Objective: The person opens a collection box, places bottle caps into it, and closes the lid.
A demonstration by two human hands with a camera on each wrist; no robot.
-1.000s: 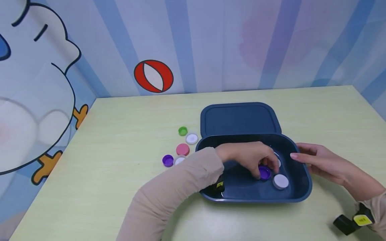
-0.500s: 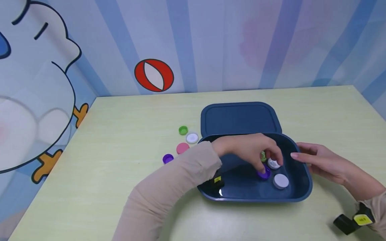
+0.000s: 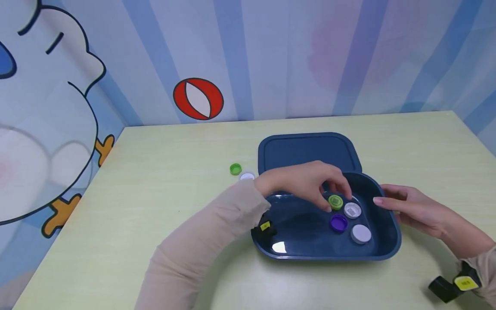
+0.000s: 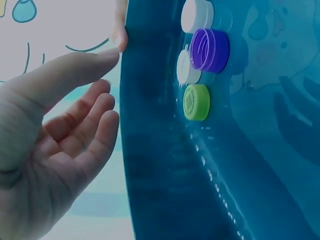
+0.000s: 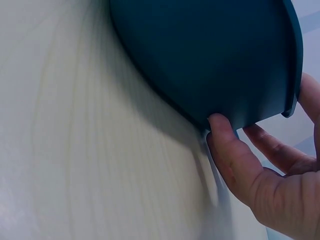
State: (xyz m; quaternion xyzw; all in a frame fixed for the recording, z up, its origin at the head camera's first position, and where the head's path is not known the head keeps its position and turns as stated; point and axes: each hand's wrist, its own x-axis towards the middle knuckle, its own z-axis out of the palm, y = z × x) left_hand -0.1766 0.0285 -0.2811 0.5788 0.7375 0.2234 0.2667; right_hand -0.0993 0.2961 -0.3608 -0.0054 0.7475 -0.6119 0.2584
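My left hand is over the blue plastic box, thumb and fingers loosely bent and holding nothing. Just by its fingertips a green bottle cap lies on the box floor. Grouped with it are a white cap, a purple cap with its hollow side up, and a second white cap. In the left wrist view the left hand shows apart from the green cap. My right hand holds the box's right end, thumb at the rim and fingers outside the wall.
Behind the box lies its blue lid, flat on the pale table. Left of the box are a loose green cap and a partly covered white cap. A printed backdrop rises behind the table.
My left hand has let go of the purple cap, lifted and drawn back left, uncovering the green and white caps. Its sleeve now hides the pink and purple caps on the table. The right hand stays put.
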